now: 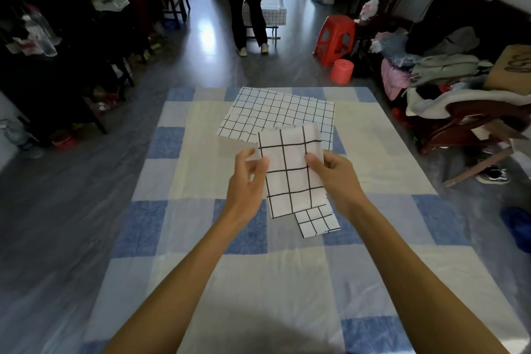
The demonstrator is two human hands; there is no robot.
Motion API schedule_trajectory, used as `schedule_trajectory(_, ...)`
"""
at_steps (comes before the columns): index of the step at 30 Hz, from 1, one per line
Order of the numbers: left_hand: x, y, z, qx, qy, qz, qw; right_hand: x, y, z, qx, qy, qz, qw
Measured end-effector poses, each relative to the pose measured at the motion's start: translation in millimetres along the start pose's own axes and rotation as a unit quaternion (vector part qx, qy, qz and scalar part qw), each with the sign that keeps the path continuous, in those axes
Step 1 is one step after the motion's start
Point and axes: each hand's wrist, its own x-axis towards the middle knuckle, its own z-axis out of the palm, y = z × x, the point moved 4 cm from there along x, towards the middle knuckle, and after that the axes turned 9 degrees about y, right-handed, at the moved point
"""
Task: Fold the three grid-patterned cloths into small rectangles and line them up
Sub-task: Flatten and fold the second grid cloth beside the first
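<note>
A white cloth with a black grid, folded into a rectangle (pixel 290 169), hangs in the air in front of me. My right hand (pixel 330 172) pinches its right edge. My left hand (pixel 248 178) is at its left edge with fingers apart, fingertips touching or nearly touching the fabric. Beyond it a larger grid cloth (pixel 275 115) lies spread flat on the blue and cream checked sheet (pixel 201 267). A small folded grid cloth (pixel 317 221) lies on the sheet just below the held one, partly hidden by it.
The sheet covers the floor ahead. A red stool (pixel 334 37) and a red bucket (pixel 342 70) stand past its far right corner. Piled clothes and a chair (pixel 448 95) crowd the right side, dark racks (pixel 57 37) the left. A person (pixel 250 14) bends over far back.
</note>
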Motion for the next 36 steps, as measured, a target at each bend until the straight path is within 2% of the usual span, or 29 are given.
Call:
schedule_trajectory(8,8.3,0.6,14.6,-0.112,0.025,-0.027,0.993,-2.7,11.2,5.8,0.073,-0.030,0.069,0.995)
schedule_trajectory(12,9.8,7.1,14.6,-0.054,0.046,0.034,0.997,-2.9,11.9,10.5,0.039,-0.023,0.055,0.997)
schedule_trajectory(18,7.7,6.8,17.7,-0.055,0.028,0.039,0.997,-3.6,7.5,20.4,0.034,0.020,0.033,0.999)
schedule_trajectory(23,5.0,-15.8,15.1,0.030,-0.029,0.037,0.998,-1.4,10.8,18.7,0.089,0.054,0.071,0.992)
schedule_trajectory(31,-6.5,-22.7,15.0,0.075,-0.022,0.046,0.996,4.6,14.2,13.8,0.096,0.097,0.081,0.987)
schedule_trajectory(36,-13.9,-38.3,17.5,0.026,-0.077,-0.015,0.997,7.4,18.7,12.0,0.151,0.137,0.107,0.973)
